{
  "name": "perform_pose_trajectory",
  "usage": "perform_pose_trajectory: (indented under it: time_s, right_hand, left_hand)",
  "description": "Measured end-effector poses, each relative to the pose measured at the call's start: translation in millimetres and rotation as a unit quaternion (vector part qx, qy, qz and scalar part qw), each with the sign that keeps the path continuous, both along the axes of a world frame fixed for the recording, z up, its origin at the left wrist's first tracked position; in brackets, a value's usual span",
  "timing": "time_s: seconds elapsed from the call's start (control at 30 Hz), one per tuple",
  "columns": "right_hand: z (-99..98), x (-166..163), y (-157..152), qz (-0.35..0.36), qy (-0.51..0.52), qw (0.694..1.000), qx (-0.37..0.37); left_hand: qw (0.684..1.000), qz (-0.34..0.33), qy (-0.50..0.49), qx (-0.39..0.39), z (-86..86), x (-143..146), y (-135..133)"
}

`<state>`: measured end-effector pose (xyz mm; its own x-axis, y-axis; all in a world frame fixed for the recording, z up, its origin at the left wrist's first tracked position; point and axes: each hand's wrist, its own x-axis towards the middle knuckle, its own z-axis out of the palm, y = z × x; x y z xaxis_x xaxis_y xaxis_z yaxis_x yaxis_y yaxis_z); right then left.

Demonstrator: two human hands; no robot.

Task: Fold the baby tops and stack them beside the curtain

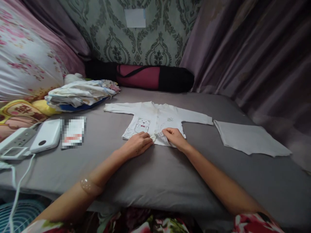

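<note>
A small white long-sleeved baby shirt [157, 118] lies spread out face up, its sleeves stretched to both sides. A bear drawing is printed on its left half and a small bee on its right. At the bottom hem, my right hand [173, 136] pinches the front edge and lifts it a little. My left hand [139, 144] rests on the hem beside the front opening, fingers bent together over the cloth; its fingertips are partly hidden. The two hands are a short gap apart.
A folded pale cloth [250, 137] lies at the right. On the left are a pile of clothes [82, 92], a white power bank [46, 136], a power strip [17, 140] and a blurred packet [73, 132]. A black and maroon long bag [139, 77] lies along the wall.
</note>
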<state>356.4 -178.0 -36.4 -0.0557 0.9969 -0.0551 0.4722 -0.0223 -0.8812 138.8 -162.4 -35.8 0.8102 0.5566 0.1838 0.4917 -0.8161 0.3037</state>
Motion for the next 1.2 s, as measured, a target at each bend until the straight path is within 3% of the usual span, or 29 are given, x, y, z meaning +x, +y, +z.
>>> perform_pose_trajectory:
  time_s: [0.17, 0.23, 0.37, 0.57, 0.67, 0.77, 0.83, 1.0, 1.2]
  right_hand:
    - [17.3, 1, 4, 0.001, 0.049, 0.999, -0.018]
    - [21.6, -2, 3, 0.010, 0.027, 0.999, 0.014]
    - [17.3, -9, -5, 0.034, -0.051, 0.996, 0.065]
    - [18.6, -13, -31, 0.191, -0.195, 0.954, 0.126]
    - [29.6, -15, -24, 0.223, -0.241, 0.935, 0.132]
    - [29.7, -30, 7, 0.189, -0.250, 0.935, 0.164]
    - [20.8, -48, 35, 0.174, -0.256, 0.935, 0.173]
    - [-7.7, -92, 94, 0.172, -0.330, 0.922, 0.102]
    - [-17.6, -116, 123, 0.152, -0.360, 0.918, 0.069]
  left_hand:
    - [0.998, 0.048, -0.044, 0.004, 6.0, 9, -2]
    - [0.996, 0.060, -0.062, -0.001, 5.9, 12, -3]
    - [1.000, 0.024, -0.019, -0.005, 5.8, 16, -12]
    - [0.999, -0.006, -0.014, -0.029, 10.7, -1, -19]
    - [0.987, 0.140, -0.076, -0.002, 8.0, -22, -5]
    - [0.934, 0.350, -0.068, 0.034, 0.3, -40, 14]
    - [0.905, 0.425, -0.035, -0.001, -4.1, -47, 23]
    - [0.876, 0.470, -0.005, -0.113, -4.9, -46, 26]
    - [0.871, 0.466, 0.007, -0.156, -3.6, -51, 26]
